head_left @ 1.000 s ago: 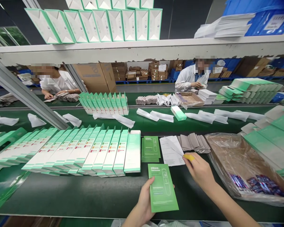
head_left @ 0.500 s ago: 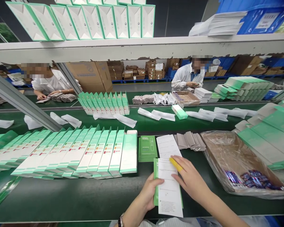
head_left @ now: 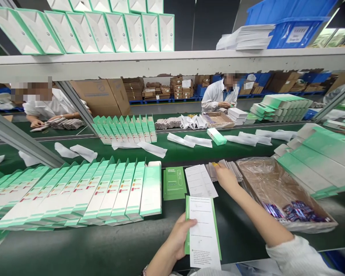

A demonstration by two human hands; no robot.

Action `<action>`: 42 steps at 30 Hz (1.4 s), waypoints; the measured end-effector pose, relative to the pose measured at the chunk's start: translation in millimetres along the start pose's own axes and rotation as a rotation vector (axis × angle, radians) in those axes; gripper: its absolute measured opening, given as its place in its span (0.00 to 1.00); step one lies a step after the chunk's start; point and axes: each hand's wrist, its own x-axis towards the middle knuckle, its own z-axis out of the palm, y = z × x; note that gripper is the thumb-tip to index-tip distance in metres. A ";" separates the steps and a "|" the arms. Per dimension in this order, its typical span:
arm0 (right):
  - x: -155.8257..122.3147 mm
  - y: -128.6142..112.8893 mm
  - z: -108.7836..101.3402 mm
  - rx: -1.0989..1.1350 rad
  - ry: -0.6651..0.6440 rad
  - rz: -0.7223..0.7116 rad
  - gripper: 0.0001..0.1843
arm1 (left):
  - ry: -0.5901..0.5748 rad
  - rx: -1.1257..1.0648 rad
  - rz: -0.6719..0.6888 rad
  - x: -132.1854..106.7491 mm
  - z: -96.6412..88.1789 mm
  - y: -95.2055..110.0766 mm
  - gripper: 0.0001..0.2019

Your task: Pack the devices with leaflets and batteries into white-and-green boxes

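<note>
My left hand is closed on a white printed leaflet and a green booklet beneath it, thumb on top. My right hand reaches forward to a row of grey-beige folded pouches. A yellow cover sits on one of its fingertips; the other fingers are mostly hidden, so their grip does not show. Just left of the pouches lie more white leaflets, beside a stack of green booklets.
Green-and-white boxes stand in a slanted row at left. To the right are a plastic-lined cardboard tray holding batteries and more cartons. Behind runs a belt with white sleeves. Two people sit across, beneath a shelf.
My right hand has left the leaflet and moved forward to the grey-beige pouches. My left hand still holds the leaflet and booklet. The view has shifted slightly.
</note>
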 end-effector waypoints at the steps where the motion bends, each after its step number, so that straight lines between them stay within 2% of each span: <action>1: 12.1 0.3 0.6 -0.033 -0.038 0.025 0.16 | -0.010 -0.001 -0.001 -0.7 -0.3 -1.1 0.18; 5: 42.1 -2.8 1.4 -0.116 -0.194 0.060 0.18 | -0.026 -0.011 0.003 -3.4 -4.3 -3.7 0.20; 9: 46.2 -0.2 1.9 -0.131 -0.252 0.020 0.18 | -0.018 -0.030 -0.017 -3.1 -8.5 -4.0 0.21; 15: 38.9 9.4 11.5 -0.094 -0.188 -0.028 0.22 | -0.021 -0.013 -0.006 -0.1 -6.8 -3.5 0.19; 19: 42.5 17.4 11.1 -0.052 -0.116 -0.069 0.18 | -0.027 -0.004 -0.023 0.0 -6.1 -2.5 0.19; 22: 45.5 24.1 4.6 -0.016 -0.083 -0.162 0.12 | -0.025 -0.004 -0.026 -0.7 -7.1 -1.5 0.20; 28: 47.7 33.5 1.4 0.021 -0.105 -0.356 0.12 | -0.030 -0.008 -0.046 -0.2 -8.2 -2.1 0.21; 31: 50.2 35.8 9.1 0.014 -0.121 -0.372 0.09 | -0.018 -0.004 -0.042 0.6 -8.2 -3.1 0.19; 36: 54.1 41.2 18.8 0.028 -0.082 -0.370 0.11 | -0.020 0.004 -0.038 -1.1 -8.3 -3.0 0.19; 39: 53.9 47.5 15.0 0.030 -0.042 -0.367 0.18 | -0.014 0.000 -0.038 -1.6 -9.0 -2.9 0.20; 42: 46.5 52.6 5.1 0.002 0.016 -0.344 0.21 | -0.004 -0.009 -0.037 -1.2 -9.7 -3.5 0.20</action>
